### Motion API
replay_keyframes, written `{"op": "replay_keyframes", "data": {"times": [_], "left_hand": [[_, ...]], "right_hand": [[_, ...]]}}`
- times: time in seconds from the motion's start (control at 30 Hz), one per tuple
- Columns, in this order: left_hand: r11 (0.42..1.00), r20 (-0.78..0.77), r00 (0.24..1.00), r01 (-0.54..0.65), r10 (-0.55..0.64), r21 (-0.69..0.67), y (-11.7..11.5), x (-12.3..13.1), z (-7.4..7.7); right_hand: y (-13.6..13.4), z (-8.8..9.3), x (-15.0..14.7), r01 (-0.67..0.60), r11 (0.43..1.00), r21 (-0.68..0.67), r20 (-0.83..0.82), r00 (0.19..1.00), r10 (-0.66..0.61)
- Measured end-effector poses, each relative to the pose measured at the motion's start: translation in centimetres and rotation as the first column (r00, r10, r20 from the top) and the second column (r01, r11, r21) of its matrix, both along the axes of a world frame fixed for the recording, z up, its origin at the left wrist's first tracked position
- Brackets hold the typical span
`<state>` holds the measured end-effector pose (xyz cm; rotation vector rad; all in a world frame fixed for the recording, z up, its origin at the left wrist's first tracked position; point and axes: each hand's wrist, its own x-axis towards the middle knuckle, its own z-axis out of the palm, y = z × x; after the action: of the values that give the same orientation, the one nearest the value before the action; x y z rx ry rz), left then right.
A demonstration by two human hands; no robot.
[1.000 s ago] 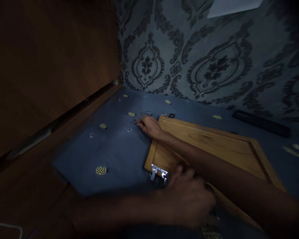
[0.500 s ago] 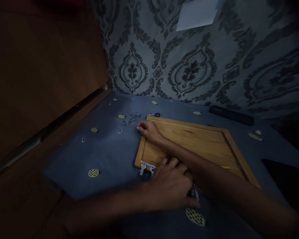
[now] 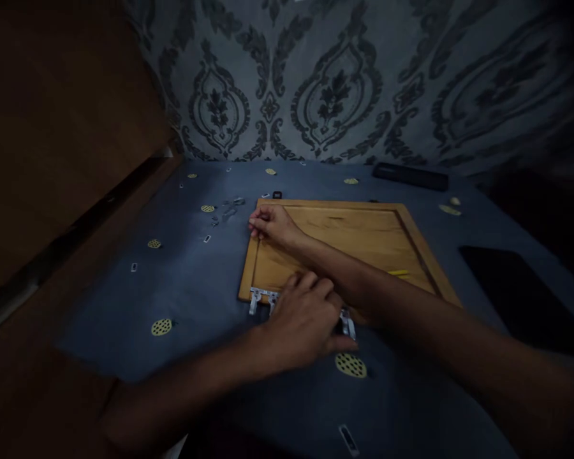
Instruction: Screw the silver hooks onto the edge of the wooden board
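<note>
A wooden cabinet door (image 3: 358, 239) lies flat on a blue patterned cloth (image 3: 196, 287). My right hand (image 3: 271, 224) rests on the door's far left corner with its fingers pinched together; whatever is in them is too small to make out. My left hand (image 3: 306, 319) lies over the door's near edge, fingers curled down on it, between one metal hinge (image 3: 261, 298) and another hinge (image 3: 348, 324). A small pile of screws and metal bits (image 3: 227, 209) lies on the cloth just left of my right hand.
A brown wooden panel (image 3: 62, 140) rises at the left. Patterned wallpaper (image 3: 339, 83) stands behind. A long dark object (image 3: 410, 176) lies at the back, and a dark flat thing (image 3: 516, 293) lies at the right. A thin yellow item (image 3: 398, 273) rests on the door.
The view has swung left and down, so the door sits more centred. My right hand has drawn back from the loose screws onto the door's corner. My left hand stays at the near edge.
</note>
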<state>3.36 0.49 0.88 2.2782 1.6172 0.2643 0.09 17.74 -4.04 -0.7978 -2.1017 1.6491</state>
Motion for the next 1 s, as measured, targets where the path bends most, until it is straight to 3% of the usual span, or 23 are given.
{"op": "replay_keyframes", "data": {"times": [0.17,0.33,0.53,0.7,1.0], "left_hand": [[1.0,-0.035,0.999,-0.014,0.013,-0.023,-0.2,0.0,0.5],[0.998,-0.054,0.998,-0.017,0.014,-0.055,-0.4,0.0,0.7],[1.0,-0.036,0.999,-0.014,0.014,0.001,-0.5,-0.1,0.2],[0.998,-0.024,1.0,-0.012,0.013,0.064,-0.7,-0.3,-0.1],[0.993,-0.015,1.0,-0.018,0.02,0.118,-0.9,-0.3,-0.5]], "right_hand": [[-0.6,1.2,3.7,0.081,0.99,-0.117,-0.16,0.982,-0.099],[-1.9,2.6,8.9,0.188,0.962,-0.197,-0.328,0.912,-0.245],[-3.9,2.3,14.6,0.284,0.926,-0.247,-0.388,0.847,-0.363],[-5.2,1.9,16.6,0.317,0.914,-0.253,-0.398,0.827,-0.397],[-7.4,3.5,19.3,0.35,0.929,-0.119,-0.343,0.864,-0.369]]}}
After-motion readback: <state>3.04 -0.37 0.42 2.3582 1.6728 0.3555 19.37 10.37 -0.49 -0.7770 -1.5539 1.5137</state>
